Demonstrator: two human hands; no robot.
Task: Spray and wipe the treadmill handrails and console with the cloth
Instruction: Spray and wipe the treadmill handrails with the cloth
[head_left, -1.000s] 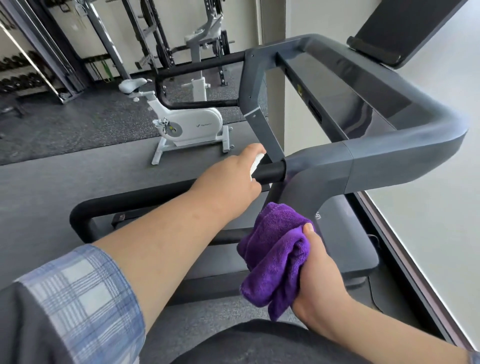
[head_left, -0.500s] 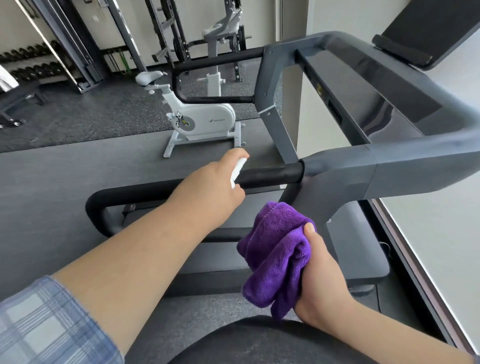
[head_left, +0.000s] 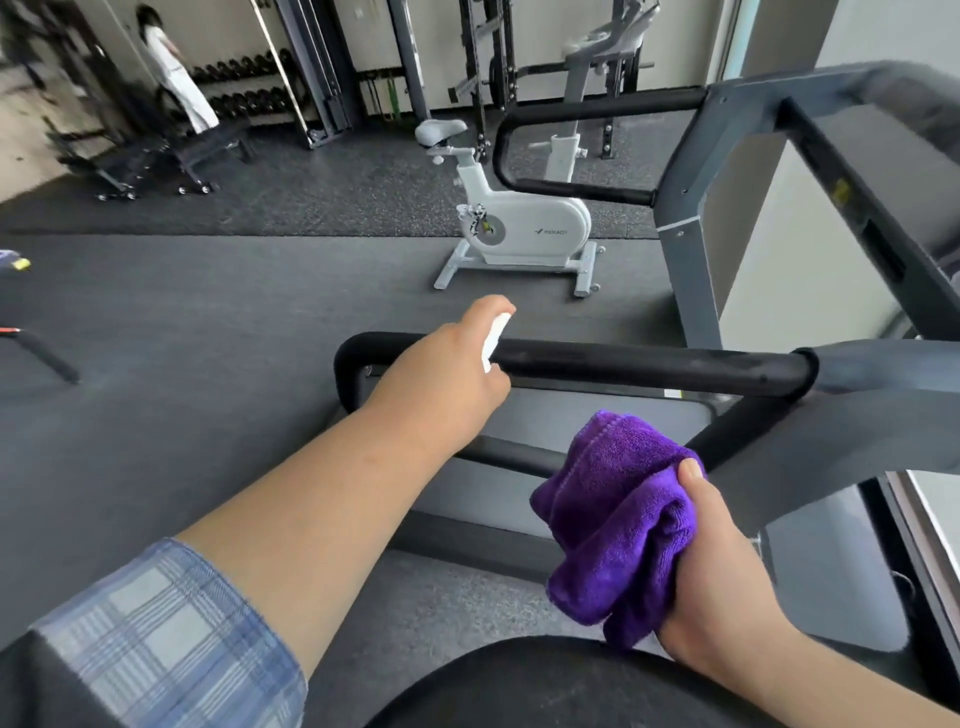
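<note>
Purple cloth (head_left: 618, 525) gripped, right hand (head_left: 717, 577) | left hand (head_left: 441, 379) clasps white sprayer (head_left: 494, 340) at handrail (head_left: 649, 366)

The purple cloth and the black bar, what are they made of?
The purple cloth looks like soft, fluffy microfiber or terry: it has a fuzzy pile and folds in thick bunches in the right hand. The black handrail looks like matte foam or rubber padding, probably over a metal tube: it is dull, with an end collar where it meets the grey frame.
</note>
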